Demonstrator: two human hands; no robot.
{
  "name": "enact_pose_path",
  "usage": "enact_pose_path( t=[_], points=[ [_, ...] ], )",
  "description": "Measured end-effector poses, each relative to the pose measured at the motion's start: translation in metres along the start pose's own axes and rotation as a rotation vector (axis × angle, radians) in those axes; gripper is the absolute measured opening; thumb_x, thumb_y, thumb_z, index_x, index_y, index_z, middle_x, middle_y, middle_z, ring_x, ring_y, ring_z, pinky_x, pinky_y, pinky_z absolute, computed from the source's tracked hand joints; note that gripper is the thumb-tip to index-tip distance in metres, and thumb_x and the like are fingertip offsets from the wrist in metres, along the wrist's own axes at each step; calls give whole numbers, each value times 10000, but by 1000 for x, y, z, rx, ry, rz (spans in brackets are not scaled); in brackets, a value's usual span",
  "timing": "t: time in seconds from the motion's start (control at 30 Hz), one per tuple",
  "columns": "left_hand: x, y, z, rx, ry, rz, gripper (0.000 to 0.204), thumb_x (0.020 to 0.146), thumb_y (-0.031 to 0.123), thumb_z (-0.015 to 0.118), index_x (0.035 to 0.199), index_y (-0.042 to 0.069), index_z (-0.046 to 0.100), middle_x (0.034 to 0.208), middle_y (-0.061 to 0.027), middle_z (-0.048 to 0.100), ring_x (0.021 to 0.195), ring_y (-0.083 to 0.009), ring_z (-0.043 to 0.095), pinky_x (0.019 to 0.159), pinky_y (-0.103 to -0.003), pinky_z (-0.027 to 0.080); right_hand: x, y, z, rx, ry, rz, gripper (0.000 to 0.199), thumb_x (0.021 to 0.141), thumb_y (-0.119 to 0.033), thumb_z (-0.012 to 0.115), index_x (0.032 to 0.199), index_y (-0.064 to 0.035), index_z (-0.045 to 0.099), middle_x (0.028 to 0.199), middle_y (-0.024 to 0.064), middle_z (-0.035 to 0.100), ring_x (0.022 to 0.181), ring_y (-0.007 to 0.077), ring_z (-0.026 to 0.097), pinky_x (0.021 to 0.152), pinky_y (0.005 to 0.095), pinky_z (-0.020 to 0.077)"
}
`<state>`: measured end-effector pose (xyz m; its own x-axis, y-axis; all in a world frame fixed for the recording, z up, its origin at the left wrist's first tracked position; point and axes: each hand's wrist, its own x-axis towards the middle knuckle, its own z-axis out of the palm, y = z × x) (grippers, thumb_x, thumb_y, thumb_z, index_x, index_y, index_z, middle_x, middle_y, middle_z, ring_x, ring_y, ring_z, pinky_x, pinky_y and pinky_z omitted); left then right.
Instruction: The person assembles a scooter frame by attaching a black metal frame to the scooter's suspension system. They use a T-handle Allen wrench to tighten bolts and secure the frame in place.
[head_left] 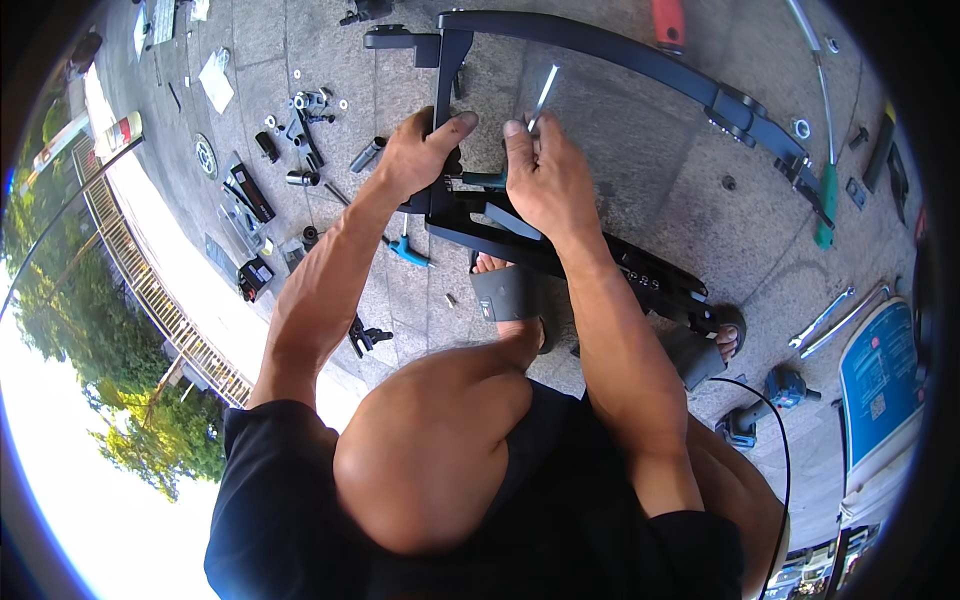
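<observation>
A black metal bicycle frame (pixel 590 42) stands in front of me, its long tube arching to the right. My left hand (pixel 425 150) is closed around its upright tube, the thumb lying on the near face. Close beside it, my right hand (pixel 548 185) grips a T-handle hex key (pixel 544 96). The silver shaft points up and away from my fingers. Part of a teal handle (pixel 485 180) shows left of that hand, its short metal end against the frame. Whether that end sits in a bolt is hidden. Lower down, a black frame arm (pixel 510 247) runs toward my right foot.
A blue T-handle hex key (pixel 408 252) lies below the frame. Loose parts and a disc rotor (pixel 205 155) are scattered left. Rightward are a green-handled screwdriver (pixel 827 205), a wrench (pixel 826 320), a cordless power tool (pixel 765 405) and a blue printed board (pixel 882 385). My sandalled feet flank the frame arm.
</observation>
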<state>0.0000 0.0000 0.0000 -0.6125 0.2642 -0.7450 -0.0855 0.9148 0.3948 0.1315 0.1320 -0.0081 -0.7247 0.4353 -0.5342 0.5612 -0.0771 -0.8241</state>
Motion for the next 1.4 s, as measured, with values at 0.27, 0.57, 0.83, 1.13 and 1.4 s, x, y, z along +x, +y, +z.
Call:
enact_pose_path(
  t=[0.27, 0.57, 0.83, 1.13, 1.4],
  points=[
    [3, 4, 3, -2, 6, -22, 675, 788, 592, 614, 883, -76, 635, 730, -158, 645, 712, -226, 636, 669, -352, 499, -7, 19, 10, 165, 76, -18, 345, 1015, -316, 449, 1053, 6, 566, 861, 110, 650, 746, 180, 652, 671, 315, 517],
    [-1, 12, 5, 164, -11, 49, 690, 774, 609, 607, 911, -66, 645, 769, -209, 651, 781, -281, 644, 724, -402, 501, -27, 30, 2, 382, 22, 41, 319, 1010, -326, 471, 1062, -21, 546, 912, 81, 630, 762, 157, 620, 703, 293, 498],
    [3, -3, 3, -153, -12, -11, 579, 785, 531, 680, 873, -39, 635, 672, -81, 616, 618, -147, 598, 589, -305, 489, -94, 18, 9, 198, -38, -272, 74, 865, -66, 596, 921, -19, 590, 1168, 204, 595, 1043, 387, 597, 878, 425, 481],
    [-3, -3, 0, -215, -43, -38, 644, 783, 580, 674, 975, -33, 634, 757, -90, 638, 674, -147, 614, 627, -292, 503, -97, 25, -14, -145, -132, -340, 233, 820, -39, 590, 1052, -58, 598, 1233, 182, 582, 1030, 370, 608, 872, 432, 494],
    [-7, -24, -18, -84, -46, 114, 775, 776, 616, 675, 1146, -59, 582, 1032, -199, 654, 917, -251, 632, 783, -361, 518, -29, -1, -62, 73, -44, -370, 124, 983, -114, 445, 1013, -12, 508, 798, 79, 634, 709, 182, 590, 696, 308, 489]
  ],
)
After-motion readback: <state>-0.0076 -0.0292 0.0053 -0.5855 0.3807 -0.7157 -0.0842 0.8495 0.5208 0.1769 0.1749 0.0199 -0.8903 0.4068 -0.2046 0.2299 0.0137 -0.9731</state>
